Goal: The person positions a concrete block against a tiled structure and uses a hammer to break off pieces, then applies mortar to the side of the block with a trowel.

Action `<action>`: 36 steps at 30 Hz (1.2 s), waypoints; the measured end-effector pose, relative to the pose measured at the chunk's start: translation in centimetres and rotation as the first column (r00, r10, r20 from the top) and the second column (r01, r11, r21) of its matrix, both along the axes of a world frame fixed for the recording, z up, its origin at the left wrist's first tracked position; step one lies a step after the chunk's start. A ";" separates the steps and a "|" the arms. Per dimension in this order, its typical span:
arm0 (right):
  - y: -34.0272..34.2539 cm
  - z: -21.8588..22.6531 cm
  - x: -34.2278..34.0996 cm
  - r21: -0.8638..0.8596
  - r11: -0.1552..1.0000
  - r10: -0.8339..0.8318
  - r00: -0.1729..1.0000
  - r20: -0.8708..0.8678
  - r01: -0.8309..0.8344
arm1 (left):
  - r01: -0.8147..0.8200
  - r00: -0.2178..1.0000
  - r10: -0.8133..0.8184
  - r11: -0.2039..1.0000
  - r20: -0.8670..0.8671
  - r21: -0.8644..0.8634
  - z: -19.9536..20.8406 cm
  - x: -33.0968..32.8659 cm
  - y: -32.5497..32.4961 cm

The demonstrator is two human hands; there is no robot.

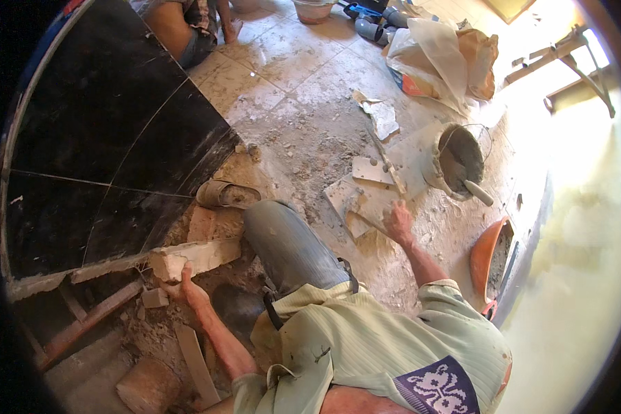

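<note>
My left hand (192, 293) is closed on the near end of a long pale block (203, 257), its thumb against the side. The block lies along the broken edge of the black tiled slab (117, 131). My right hand (398, 222) reaches to the floor with fingers curled, at the lower end of a dusty stick-like tool (387, 160); what it grips is unclear. Beside it lie a dusty light board (339, 200) and a small pale plate with holes (370, 170). A mortar-caked bucket (432, 162) with a handled tool (479, 193) in it stands just beyond.
An orange basin (488, 252) sits by the right wall. Crumpled sacks (435, 58) and grey pipe fittings (370, 31) lie at the back. Another person's leg (169, 31) shows at upper left. A brown sandal (228, 195) rests near my knee; rubble and wooden strips (196, 366) fill the lower left.
</note>
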State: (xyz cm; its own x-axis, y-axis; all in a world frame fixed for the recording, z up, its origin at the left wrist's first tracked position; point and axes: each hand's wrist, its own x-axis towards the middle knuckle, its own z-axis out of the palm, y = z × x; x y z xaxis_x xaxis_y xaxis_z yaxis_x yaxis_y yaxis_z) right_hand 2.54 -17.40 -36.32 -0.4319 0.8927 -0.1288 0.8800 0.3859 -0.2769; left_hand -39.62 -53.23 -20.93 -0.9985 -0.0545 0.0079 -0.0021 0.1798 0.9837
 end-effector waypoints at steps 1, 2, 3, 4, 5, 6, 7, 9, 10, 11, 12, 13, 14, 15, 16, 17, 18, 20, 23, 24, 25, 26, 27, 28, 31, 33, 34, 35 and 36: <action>1.4 0.0 0.5 0.055 0.998 -0.022 1.000 -0.015 0.023 | -0.003 1.000 0.003 0.999 -0.011 -0.045 0.5 0.5 0.6; 2.8 0.0 0.9 0.110 0.993 -0.043 0.999 -0.031 0.046 | -0.012 1.000 0.011 0.997 -0.019 -0.070 0.4 0.4 0.9; 3.8 0.4 0.8 0.102 0.994 -0.033 0.999 -0.037 0.037 | -0.019 0.999 0.017 0.995 -0.028 -0.097 0.3 0.3 1.2; 4.6 1.0 0.3 0.105 0.993 -0.052 0.998 -0.032 0.055 | 0.007 1.000 -0.007 1.000 -0.023 -0.022 -0.6 0.0 0.9; 5.0 1.6 0.1 0.108 0.991 -0.072 0.997 -0.027 0.075 | 0.035 0.999 -0.034 0.998 -0.019 0.055 -1.2 -0.4 0.4; 5.4 1.5 1.2 0.104 0.992 -0.066 0.998 -0.024 0.068 | 0.121 0.992 -0.118 0.988 -0.035 0.094 -0.2 0.0 1.5; 5.7 1.1 1.1 0.025 0.998 -0.052 0.998 -0.025 0.053 | 0.084 0.995 -0.080 0.993 -0.052 0.081 -1.0 -0.1 0.4; 4.4 0.2 -0.6 -0.068 0.998 -0.018 0.999 -0.048 0.014 | 0.091 0.996 -0.091 0.992 0.006 -0.083 -3.7 -0.7 -1.1; 3.4 0.4 -0.4 0.001 1.000 -0.005 0.996 -0.092 0.006 | 0.082 0.997 -0.077 0.982 0.031 -0.170 -0.5 1.0 1.2; 2.9 1.3 -0.3 0.076 0.997 0.024 0.991 -0.134 -0.014 | 0.058 0.998 -0.054 0.984 0.029 -0.166 0.0 1.2 0.4; 2.8 2.8 -0.5 0.115 0.993 0.036 0.995 -0.092 -0.026 | 0.072 0.996 -0.066 0.993 0.062 -0.098 -0.3 2.0 -1.1; 2.8 3.8 -1.3 0.154 0.987 0.043 0.997 -0.065 -0.033 | 0.085 0.994 -0.083 0.996 0.076 -0.032 -0.1 2.2 -2.2; 5.1 3.1 1.2 0.062 0.995 0.067 0.983 0.172 -0.078 | 0.063 0.996 -0.062 0.998 0.059 -0.025 -1.0 2.0 -2.8; 7.4 2.1 3.9 0.615 0.760 0.221 0.973 0.062 -0.212 | 0.043 0.998 -0.041 0.998 0.044 -0.034 -1.8 1.9 -3.0; 9.6 4.1 5.2 0.565 0.798 0.135 0.976 0.172 -0.210 | 0.024 0.996 -0.009 0.984 0.088 -0.177 -0.3 2.4 -2.7; 11.6 6.3 6.3 0.667 0.718 -0.013 0.954 0.299 -0.199 | 0.007 0.992 0.032 0.954 0.125 -0.299 1.4 2.7 -2.1; 13.6 8.6 7.3 0.748 0.632 -0.178 0.901 0.395 -0.203 | 0.053 0.995 -0.025 0.955 0.097 -0.292 2.2 2.7 -2.8; 23.6 3.4 25.2 0.843 0.460 -0.356 0.812 0.462 -0.278 | 0.144 0.989 -0.134 0.963 0.060 -0.227 2.1 0.4 -1.1; 26.7 4.3 33.4 0.424 0.905 -0.236 0.808 0.540 -0.019 | 0.110 0.992 -0.098 0.977 0.076 -0.181 0.9 0.6 -3.6; 26.9 4.2 32.0 0.261 0.954 -0.255 0.850 0.461 0.144 | 0.147 0.984 -0.131 0.980 0.117 -0.133 2.3 1.6 -4.9; 26.4 4.9 31.9 0.128 0.952 -0.305 0.856 0.418 0.278 | 0.208 0.968 -0.197 0.976 0.157 -0.058 2.5 1.7 -5.5; 26.3 5.2 31.3 0.025 0.933 -0.337 0.848 0.409 0.359 | 0.226 0.960 -0.210 0.972 0.186 -0.071 1.2 1.6 -7.3; 26.0 5.6 31.2 -0.074 0.902 -0.363 0.839 0.406 0.426 | 0.207 0.963 -0.191 0.976 0.189 -0.069 1.2 1.6 -7.5; 25.6 5.9 31.2 -0.157 0.861 -0.389 0.826 0.407 0.483 | 0.218 0.966 -0.195 0.967 0.167 -0.133 1.3 1.4 -7.4; 25.1 6.7 30.3 -0.343 0.730 -0.440 0.791 0.424 0.590 | 0.203 0.970 -0.184 0.972 0.160 -0.117 2.6 1.8 -6.8; 24.9 7.2 29.4 -0.419 0.661 -0.453 0.776 0.439 0.622 | 0.175 0.971 -0.167 0.984 0.172 -0.038 2.5 1.8 -7.2; 25.0 7.4 28.9 -0.441 0.639 -0.457 0.772 0.443 0.631 | 0.183 0.966 -0.184 0.983 0.181 0.022 1.6 1.7 -8.1; 25.0 7.7 28.5 -0.421 0.665 -0.447 0.781 0.437 0.617 | 0.188 0.961 -0.201 0.979 0.190 0.083 0.6 1.8 -8.9; 24.9 8.2 28.2 -0.378 0.713 -0.442 0.798 0.410 0.590 | 0.182 0.962 -0.196 0.979 0.189 0.089 0.2 1.8 -9.0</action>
